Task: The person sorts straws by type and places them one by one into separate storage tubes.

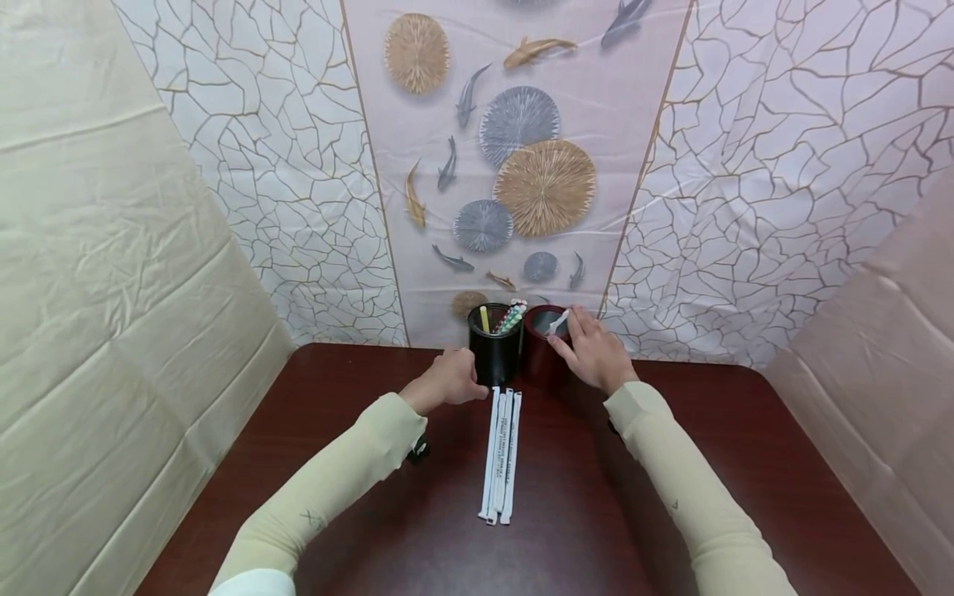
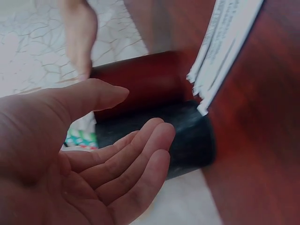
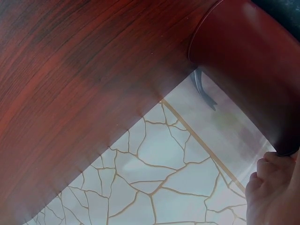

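A black cup (image 1: 495,358) holds a yellow stick (image 1: 484,319) and colourful patterned sticks (image 1: 511,317). Touching its right side is a dark red cup (image 1: 542,364), where a white strip (image 1: 557,322) shows at the mouth. My right hand (image 1: 596,352) grips this red cup by its rim, thumb in front and fingers toward the back right. Beside the black cup is my left hand (image 1: 447,382), its fingers loosely bent and nothing in them; in the left wrist view the palm (image 2: 61,173) faces the cups. Several slim white printed wrapped sticks (image 1: 501,455) lie side by side before the cups.
Both cups stand at the back of a dark reddish wooden table (image 1: 581,513). Directly behind hangs a patterned cloth (image 1: 440,298) with fish and discs. Beige padded panels (image 1: 112,348) rise at the left and right sides.
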